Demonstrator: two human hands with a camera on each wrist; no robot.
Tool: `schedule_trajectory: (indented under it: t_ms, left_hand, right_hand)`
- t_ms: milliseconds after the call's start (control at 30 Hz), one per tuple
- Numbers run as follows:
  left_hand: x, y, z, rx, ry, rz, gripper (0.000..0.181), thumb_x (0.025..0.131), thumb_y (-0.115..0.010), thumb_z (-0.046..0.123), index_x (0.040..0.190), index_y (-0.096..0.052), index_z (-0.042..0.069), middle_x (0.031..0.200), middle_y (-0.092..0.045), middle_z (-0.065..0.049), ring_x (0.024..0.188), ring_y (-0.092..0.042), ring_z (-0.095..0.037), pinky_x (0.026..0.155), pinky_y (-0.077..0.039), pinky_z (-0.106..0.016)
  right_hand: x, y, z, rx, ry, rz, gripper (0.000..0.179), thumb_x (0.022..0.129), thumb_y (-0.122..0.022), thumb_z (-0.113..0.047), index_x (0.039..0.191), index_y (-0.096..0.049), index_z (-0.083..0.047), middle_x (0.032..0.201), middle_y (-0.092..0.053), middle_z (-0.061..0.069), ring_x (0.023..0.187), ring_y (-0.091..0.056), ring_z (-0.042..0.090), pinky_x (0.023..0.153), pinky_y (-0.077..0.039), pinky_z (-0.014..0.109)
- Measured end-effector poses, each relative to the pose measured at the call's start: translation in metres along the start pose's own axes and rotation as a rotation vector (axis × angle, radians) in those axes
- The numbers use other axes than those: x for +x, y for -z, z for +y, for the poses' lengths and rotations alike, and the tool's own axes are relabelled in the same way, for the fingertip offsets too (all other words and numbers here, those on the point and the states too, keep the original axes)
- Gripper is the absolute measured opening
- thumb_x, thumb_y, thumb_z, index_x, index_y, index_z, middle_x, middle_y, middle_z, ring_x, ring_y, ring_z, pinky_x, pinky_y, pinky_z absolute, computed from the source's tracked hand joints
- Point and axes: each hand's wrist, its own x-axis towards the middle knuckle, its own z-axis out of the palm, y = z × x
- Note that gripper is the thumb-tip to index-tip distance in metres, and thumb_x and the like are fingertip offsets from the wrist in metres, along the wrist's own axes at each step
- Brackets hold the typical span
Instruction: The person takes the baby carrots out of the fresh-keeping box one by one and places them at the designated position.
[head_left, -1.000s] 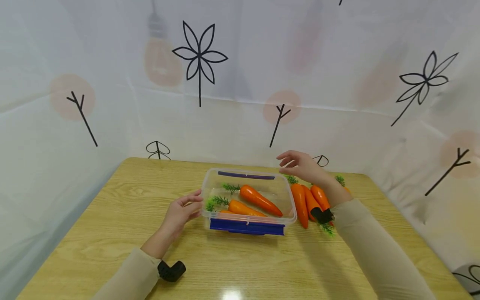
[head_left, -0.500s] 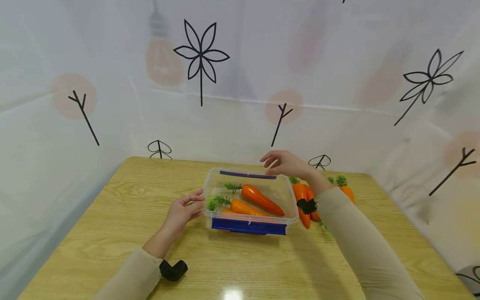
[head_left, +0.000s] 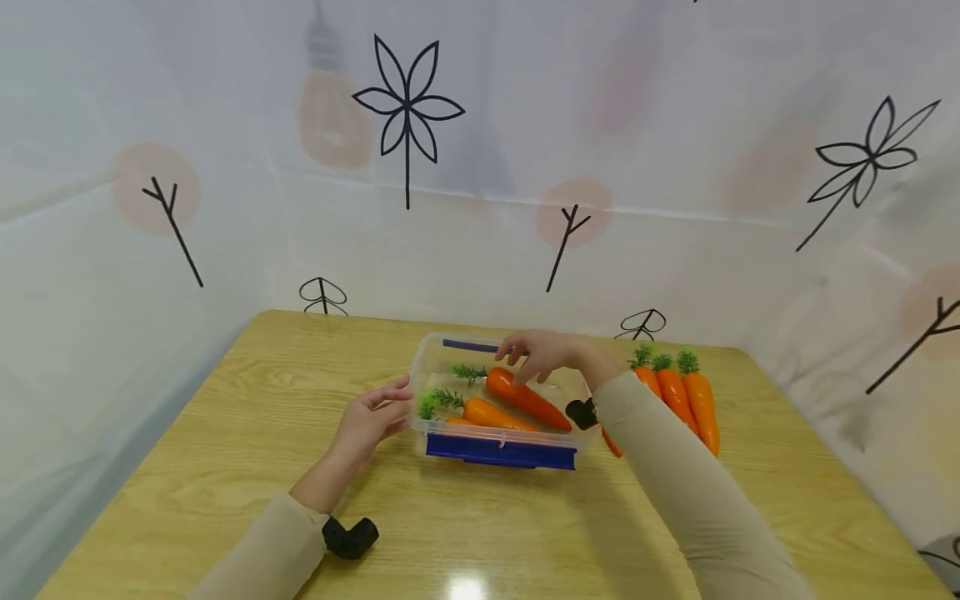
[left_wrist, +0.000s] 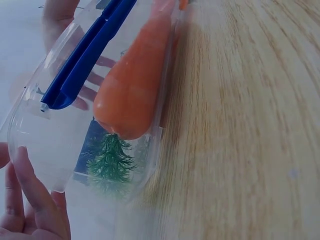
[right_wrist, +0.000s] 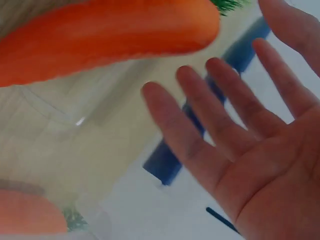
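Observation:
A clear plastic box [head_left: 435, 362] with blue clip latches [head_left: 501, 451] stands on the table. Inside lie a red-orange carrot [head_left: 528, 402], an orange carrot [head_left: 491, 414] and part of another carrot at the front wall. My left hand [head_left: 363, 421] rests its fingertips on the left side of the box; the left wrist view has the fingers [left_wrist: 31, 185] against its clear wall. Over the box reaches my right hand [head_left: 543, 354], just above the thick end of the red-orange carrot. Seen in the right wrist view, its fingers [right_wrist: 220, 115] are spread and apart from the carrot.
To the right of the box, several carrots with green tops [head_left: 702, 408] lie in a row, partly covered by my right sleeve [head_left: 675, 475]. The wooden table [head_left: 262, 400] ends at a white patterned cloth [head_left: 480, 250] behind.
My right hand has moved left and down, from above the back right corner to over the inside of the box. More carrots at the right show now. My left hand stays at the box.

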Motion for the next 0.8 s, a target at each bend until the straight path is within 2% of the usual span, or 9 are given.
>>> schedule_trajectory:
  t_ms: [167, 267, 433, 633, 800]
  left_hand:
    - [0.001, 0.001, -0.001, -0.009, 0.0, 0.004, 0.027, 0.088, -0.061, 0.0, 0.109, -0.057, -0.015, 0.139, -0.045, -0.008, 0.109, -0.056, -0.023, 0.078, -0.053, -0.029]
    - [0.002, 0.002, -0.002, -0.008, -0.002, 0.0, 0.027, 0.088, -0.06, 0.0, 0.11, -0.057, -0.016, 0.139, -0.044, -0.008, 0.108, -0.056, -0.021, 0.078, -0.053, -0.029]
    - [0.004, 0.002, -0.002, 0.006, -0.006, 0.002, 0.025, 0.087, -0.061, 0.001, 0.108, -0.058, -0.014, 0.139, -0.045, -0.008, 0.104, -0.058, -0.018, 0.078, -0.053, -0.029]
    - [0.004, 0.002, -0.002, -0.002, 0.002, 0.006, 0.026, 0.087, -0.06, -0.001, 0.109, -0.058, -0.014, 0.139, -0.045, -0.007, 0.105, -0.058, -0.017, 0.079, -0.053, -0.03]
    - [0.004, 0.002, -0.001, 0.0, 0.004, 0.008, 0.026, 0.087, -0.061, 0.0, 0.108, -0.058, -0.014, 0.139, -0.045, -0.008, 0.106, -0.057, -0.019, 0.079, -0.053, -0.029]
  right_hand:
    - [0.01, -0.01, 0.001, -0.059, -0.095, -0.068, 0.053, 0.084, -0.066, -0.003, 0.133, -0.046, -0.012, 0.134, -0.041, 0.018, 0.105, -0.054, 0.032, 0.077, -0.054, 0.043]
    - [0.016, -0.015, 0.002, -0.074, -0.074, -0.072, 0.057, 0.083, -0.065, 0.003, 0.134, -0.046, -0.015, 0.134, -0.04, 0.018, 0.1, -0.056, 0.03, 0.075, -0.055, 0.04]
    - [0.024, -0.022, 0.003, -0.094, 0.015, -0.118, 0.066, 0.08, -0.065, 0.008, 0.136, -0.044, -0.02, 0.134, -0.041, 0.015, 0.103, -0.056, 0.027, 0.074, -0.054, 0.034]
    - [0.028, -0.028, 0.001, -0.084, -0.01, -0.169, 0.078, 0.08, -0.067, 0.008, 0.143, -0.033, -0.024, 0.133, -0.039, 0.015, 0.105, -0.053, 0.026, 0.069, -0.055, 0.034]
    - [0.028, -0.028, -0.001, -0.153, 0.007, -0.131, 0.079, 0.078, -0.071, 0.004, 0.143, -0.034, -0.024, 0.126, -0.043, 0.015, 0.089, -0.058, 0.022, 0.065, -0.054, 0.033]
